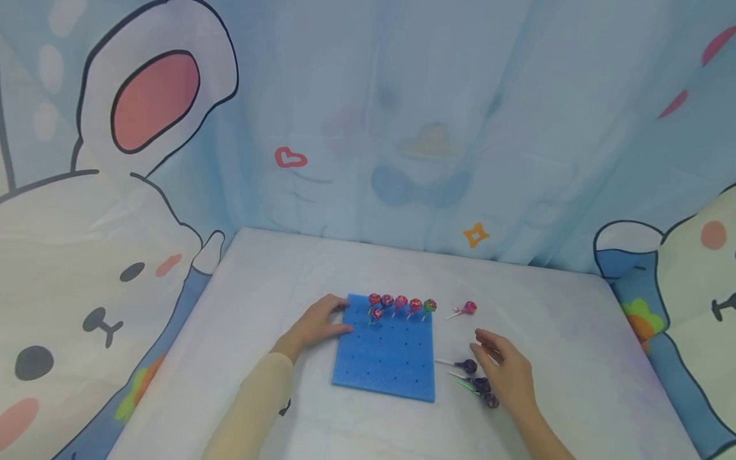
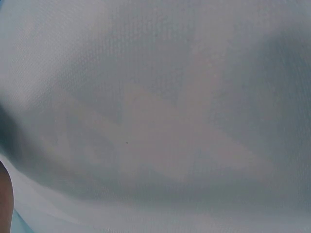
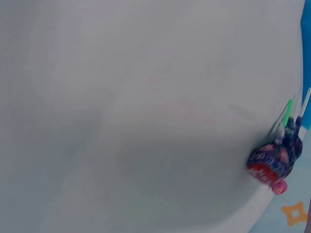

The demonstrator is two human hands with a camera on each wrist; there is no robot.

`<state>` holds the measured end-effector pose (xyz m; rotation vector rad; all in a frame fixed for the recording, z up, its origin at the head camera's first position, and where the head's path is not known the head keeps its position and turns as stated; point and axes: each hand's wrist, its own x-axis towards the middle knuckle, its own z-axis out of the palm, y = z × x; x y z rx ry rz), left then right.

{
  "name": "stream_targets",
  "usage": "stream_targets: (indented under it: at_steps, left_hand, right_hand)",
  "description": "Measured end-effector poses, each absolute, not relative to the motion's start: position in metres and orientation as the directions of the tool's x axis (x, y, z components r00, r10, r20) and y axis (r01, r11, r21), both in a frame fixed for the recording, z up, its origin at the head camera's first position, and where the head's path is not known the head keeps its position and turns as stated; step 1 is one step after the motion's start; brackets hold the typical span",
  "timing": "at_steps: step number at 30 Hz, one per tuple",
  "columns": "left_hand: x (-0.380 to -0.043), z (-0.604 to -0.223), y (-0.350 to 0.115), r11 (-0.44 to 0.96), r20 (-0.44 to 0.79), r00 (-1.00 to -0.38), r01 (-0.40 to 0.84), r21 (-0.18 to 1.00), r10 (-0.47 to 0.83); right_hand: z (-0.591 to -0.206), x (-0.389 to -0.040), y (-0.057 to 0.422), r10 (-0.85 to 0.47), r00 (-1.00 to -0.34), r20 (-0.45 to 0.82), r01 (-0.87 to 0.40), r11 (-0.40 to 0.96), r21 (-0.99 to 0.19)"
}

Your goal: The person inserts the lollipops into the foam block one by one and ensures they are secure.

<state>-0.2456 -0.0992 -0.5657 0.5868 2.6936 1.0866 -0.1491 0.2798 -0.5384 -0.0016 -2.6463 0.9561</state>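
Dark-wrapped round lollipops (image 1: pixel 469 366) point white and green sticks (image 1: pixel 447 363) leftward; relaxed left hand (image 1: pixel 315 323) touches perforated blue board (image 1: pixel 382 358), loose right hand (image 1: pixel 509 372) empty.

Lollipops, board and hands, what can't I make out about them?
Head: wrapper lettering on the standing lollipops, too small.
Head: whether the left hand presses the blue board, too small.
Head: some fingers of the right hand, hidden behind others.
Left wrist: board and lollipops, outside the frame.
Right wrist: parts of the dark lollipops, overlapping one another.
Right wrist: most of the board, cut by the edge.
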Motion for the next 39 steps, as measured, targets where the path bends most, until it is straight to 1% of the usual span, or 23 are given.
stream_targets:
  at_steps: [6,10,18,22,27,31,36,39]
  left_hand:
    - [-0.246,-0.564,-0.099,0.658,-0.024,-0.909,0.284,0.698,0.417]
    - [-0.246,-0.565,-0.099,0.660,-0.023,-0.907,0.288,0.694,0.421]
    - [-0.246,-0.563,-0.099,0.660,-0.023,-0.907,0.288,0.694,0.421]
    - [-0.246,-0.565,-0.099,0.659,-0.021,-0.906,0.291,0.693,0.422]
    - [-0.247,-0.567,-0.100,0.653,-0.010,-0.903,0.303,0.694,0.429]
    - [-0.248,-0.568,-0.100,0.651,0.006,-0.899,0.322,0.688,0.438]
    - [-0.248,-0.568,-0.100,0.645,0.010,-0.899,0.323,0.692,0.439]
    - [-0.247,-0.568,-0.100,0.642,0.013,-0.899,0.322,0.696,0.437]
  right_hand:
    - [-0.539,-0.146,0.292,0.140,-0.964,0.227,-0.026,0.798,-0.602]
    - [-0.542,-0.144,0.300,0.144,-0.972,0.185,0.005,0.801,-0.599]
    - [-0.545,-0.142,0.311,0.118,-0.992,0.033,0.072,0.780,-0.621]
    - [-0.547,-0.140,0.309,0.089,-0.996,-0.024,0.086,0.792,-0.604]
    - [-0.552,-0.139,0.304,0.054,-0.997,-0.054,0.075,0.821,-0.566]
    - [-0.557,-0.142,0.302,0.059,-0.995,-0.075,0.090,0.843,-0.531]
    - [-0.558,-0.143,0.299,0.068,-0.992,-0.109,0.115,0.843,-0.526]
    - [-0.558,-0.144,0.297,0.056,-0.992,-0.115,0.108,0.845,-0.524]
